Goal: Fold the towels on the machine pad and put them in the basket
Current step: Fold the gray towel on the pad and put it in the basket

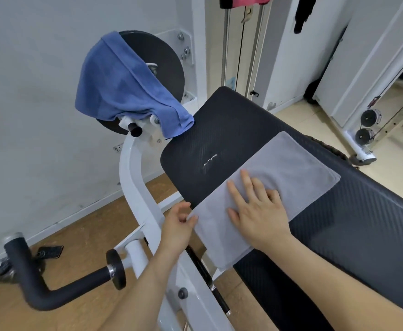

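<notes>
Pressing flat with fingers spread, the right hand [259,212] pins the near half of the grey towel [291,163], and just to its left the left hand [177,225] appears to pinch the towel's corner between thumb and fingers. That near end hangs off the side of the machine pad [219,120], over the white frame [136,187] below the left hand; the rest lies smooth on the pad, stretching away beyond the right fingertips. I judge a fold is about to be made, and the overhang is the weak spot. If the left hand lifts its corner while the right palm eases off, the loose end could drag the cloth off the pad's side toward the floor. Because the towel lies askew on the pad, the edges may also meet unevenly. Farther off, beyond the left hand, the blue towel [121,84] is draped unfolded over a black disc [171,75]; a careless tug could snag it on the fittings beneath. No basket is in view.
</notes>
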Demonstrator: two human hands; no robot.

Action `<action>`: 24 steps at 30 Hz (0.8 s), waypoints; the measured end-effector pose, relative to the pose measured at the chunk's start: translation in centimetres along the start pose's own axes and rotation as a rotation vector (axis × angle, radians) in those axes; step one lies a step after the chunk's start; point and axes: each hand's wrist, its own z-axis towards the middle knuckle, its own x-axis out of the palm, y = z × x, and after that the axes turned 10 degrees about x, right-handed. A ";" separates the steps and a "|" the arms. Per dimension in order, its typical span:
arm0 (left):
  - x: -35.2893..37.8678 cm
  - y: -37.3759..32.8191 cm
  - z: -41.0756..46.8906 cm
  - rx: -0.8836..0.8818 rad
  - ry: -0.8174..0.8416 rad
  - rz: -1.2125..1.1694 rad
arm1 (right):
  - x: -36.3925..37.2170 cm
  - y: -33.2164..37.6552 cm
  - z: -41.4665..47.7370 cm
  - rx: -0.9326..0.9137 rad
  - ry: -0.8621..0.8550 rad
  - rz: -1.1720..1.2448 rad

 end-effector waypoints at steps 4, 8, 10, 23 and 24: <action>-0.9 -0.4 0.9 0.014 0.037 0.071 | -0.8 1.8 -1.7 -0.021 -0.032 0.008; -2.2 -0.5 1.1 0.018 0.089 -0.020 | 1.2 3.8 -6.0 -0.171 0.034 -0.015; -2.7 -0.6 0.9 -0.040 0.190 -0.105 | 2.3 3.6 -7.0 -0.187 0.106 -0.066; -3.8 -6.1 -0.9 -0.092 0.085 -0.534 | -1.1 9.2 -6.8 0.104 -0.141 0.364; -4.0 -6.4 -1.0 -0.092 0.092 -0.548 | -1.2 9.0 -6.7 0.114 -0.131 0.379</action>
